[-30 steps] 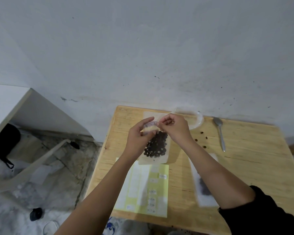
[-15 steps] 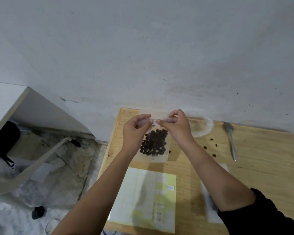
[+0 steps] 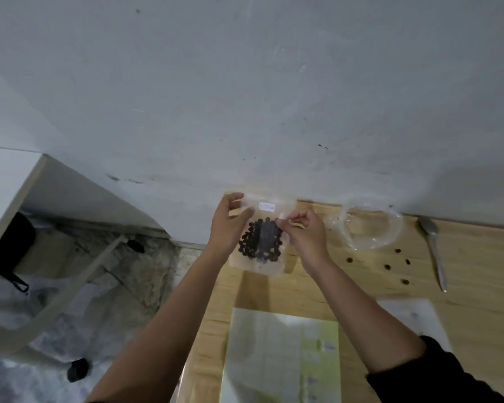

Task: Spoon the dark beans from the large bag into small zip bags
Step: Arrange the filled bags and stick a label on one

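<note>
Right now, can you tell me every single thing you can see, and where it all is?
Small zip bag: one, clear, with a small white label, held up over the table's far left corner.
Dark beans: many, inside the small zip bag.
Loose beans: about five, dark, scattered on the table.
Large bag: one, clear, rolled open, by the wall.
Spoon: one, silver, lying right of the large bag.
Label sheet: one, yellow-green, near table edge.
White paper: one, near the right arm.
Table: one, light wood.
Black items on floor: blurry, cannot name.
Hands: left and right, pinching the bag's top.
</note>
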A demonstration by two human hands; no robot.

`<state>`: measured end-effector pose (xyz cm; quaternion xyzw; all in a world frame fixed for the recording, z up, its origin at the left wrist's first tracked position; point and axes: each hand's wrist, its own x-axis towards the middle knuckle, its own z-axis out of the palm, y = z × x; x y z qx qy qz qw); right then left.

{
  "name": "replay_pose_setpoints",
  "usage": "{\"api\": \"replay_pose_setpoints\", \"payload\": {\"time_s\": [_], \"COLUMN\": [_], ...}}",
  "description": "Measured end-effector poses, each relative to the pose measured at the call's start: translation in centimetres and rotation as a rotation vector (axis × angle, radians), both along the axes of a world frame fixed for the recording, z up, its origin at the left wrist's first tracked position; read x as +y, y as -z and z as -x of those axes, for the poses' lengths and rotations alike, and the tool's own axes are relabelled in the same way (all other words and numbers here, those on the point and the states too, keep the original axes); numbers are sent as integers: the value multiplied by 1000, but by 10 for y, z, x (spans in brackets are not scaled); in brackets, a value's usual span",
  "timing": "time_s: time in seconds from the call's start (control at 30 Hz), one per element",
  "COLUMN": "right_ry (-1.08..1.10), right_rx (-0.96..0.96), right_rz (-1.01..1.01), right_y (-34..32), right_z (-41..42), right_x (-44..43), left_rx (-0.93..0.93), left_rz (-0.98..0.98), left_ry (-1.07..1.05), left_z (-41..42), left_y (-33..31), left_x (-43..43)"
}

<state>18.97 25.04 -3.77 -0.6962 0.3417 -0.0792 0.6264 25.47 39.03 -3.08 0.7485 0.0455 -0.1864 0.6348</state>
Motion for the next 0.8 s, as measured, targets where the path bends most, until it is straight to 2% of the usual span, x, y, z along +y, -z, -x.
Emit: {"api": "replay_pose_setpoints", "payload": {"time_s": [0.2, 0.3, 0.4, 0.5, 0.6, 0.8], "right_ry": [-41, -154, -318, -398, -319, -109], "right_rx": [91, 136, 185, 173, 131, 49], "right_rz": [105, 163, 279, 358, 359, 403], "right_y": [21, 27, 30, 27, 18, -13], "right_z": [-13, -13, -10, -5, 6, 65], "right_x": [8, 9, 9, 7, 0, -62], "left_rx": [48, 58, 44, -45, -165, -362], "left_rz": [-148, -199, -332, -468, -506, -411], "left_ry": [127, 161, 238, 319, 300, 331], "left_z": [-1, -2, -1, 3, 11, 59], "left_y": [24, 33, 39, 42, 33, 1], "left_x": [13, 12, 8, 4, -4, -57]}}
